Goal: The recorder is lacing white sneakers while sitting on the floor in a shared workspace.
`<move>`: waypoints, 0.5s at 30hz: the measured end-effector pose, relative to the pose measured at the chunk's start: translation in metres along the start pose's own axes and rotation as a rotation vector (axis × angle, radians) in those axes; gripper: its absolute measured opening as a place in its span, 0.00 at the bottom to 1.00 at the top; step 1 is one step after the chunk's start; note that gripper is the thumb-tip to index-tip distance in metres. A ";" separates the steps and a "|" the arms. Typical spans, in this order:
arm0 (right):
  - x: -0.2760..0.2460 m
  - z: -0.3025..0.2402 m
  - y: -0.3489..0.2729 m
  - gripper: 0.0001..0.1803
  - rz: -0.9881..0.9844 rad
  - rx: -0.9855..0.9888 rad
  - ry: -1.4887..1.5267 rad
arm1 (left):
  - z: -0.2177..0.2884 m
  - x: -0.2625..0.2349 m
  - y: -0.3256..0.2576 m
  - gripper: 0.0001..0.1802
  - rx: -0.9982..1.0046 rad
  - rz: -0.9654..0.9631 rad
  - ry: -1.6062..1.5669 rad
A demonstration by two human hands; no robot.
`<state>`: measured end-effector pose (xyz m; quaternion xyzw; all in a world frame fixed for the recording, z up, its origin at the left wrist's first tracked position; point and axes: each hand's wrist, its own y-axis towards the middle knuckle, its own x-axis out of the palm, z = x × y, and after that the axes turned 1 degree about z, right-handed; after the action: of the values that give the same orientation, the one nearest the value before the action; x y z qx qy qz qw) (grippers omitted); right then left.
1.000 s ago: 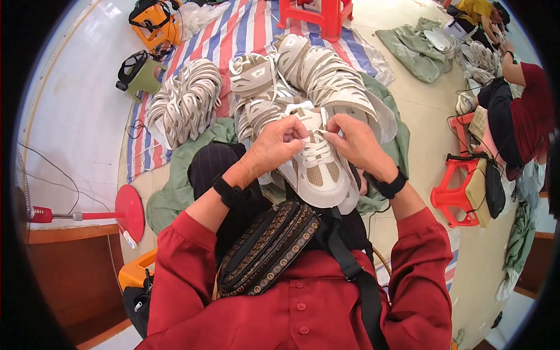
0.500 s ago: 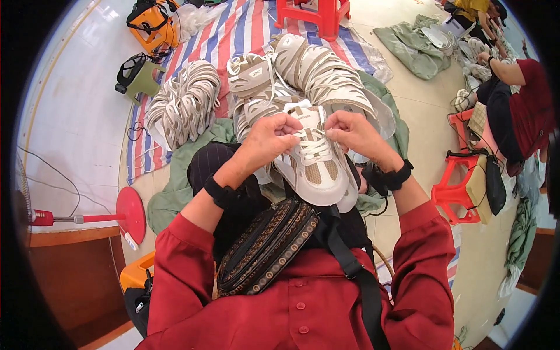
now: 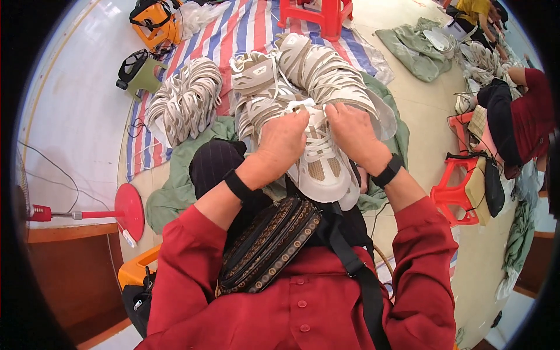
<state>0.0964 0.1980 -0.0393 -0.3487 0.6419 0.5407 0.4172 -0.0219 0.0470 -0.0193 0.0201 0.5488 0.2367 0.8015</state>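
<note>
A beige and white shoe upper (image 3: 324,166) with white laces lies over my lap, its toe toward me. My left hand (image 3: 284,137) is closed at the left of its tongue, fingers curled in at the top of the lacing. Opposite it, my right hand (image 3: 354,131) pinches the right edge of the same opening. Whether each grip takes in a lace end or only the upper's edge is hidden by the fingers. Another pale toe (image 3: 350,195) shows beneath it. Just beyond, more uppers (image 3: 254,73) are heaped, with a nested row (image 3: 329,70) to their right.
Another nested row of uppers (image 3: 185,99) rests on a striped sheet (image 3: 236,26) to the left. A red stool (image 3: 329,17) stands at the far side. A patterned waist bag (image 3: 265,248) hangs before me. At right, a person in a red sleeve (image 3: 534,108) sits near red stools (image 3: 458,189).
Both hands have moved up from the middle of the lacing to the top of the opening. Their fingers have curled in more tightly, and the backs of the hands now face up.
</note>
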 end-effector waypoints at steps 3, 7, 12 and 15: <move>0.011 0.001 0.004 0.07 0.060 0.027 0.043 | 0.001 0.003 -0.002 0.07 -0.081 -0.006 0.022; 0.017 0.007 -0.001 0.08 0.302 -0.047 0.146 | 0.002 0.010 -0.004 0.08 -0.150 0.040 0.031; 0.013 0.015 -0.061 0.10 0.270 -0.127 0.054 | 0.004 0.021 -0.010 0.09 -0.079 0.055 0.093; 0.031 0.019 -0.059 0.09 0.297 -0.058 0.106 | 0.009 0.020 -0.011 0.10 0.099 0.109 0.157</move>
<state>0.1402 0.2066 -0.0924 -0.2897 0.6918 0.5955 0.2879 -0.0040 0.0480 -0.0365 0.0710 0.6189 0.2534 0.7401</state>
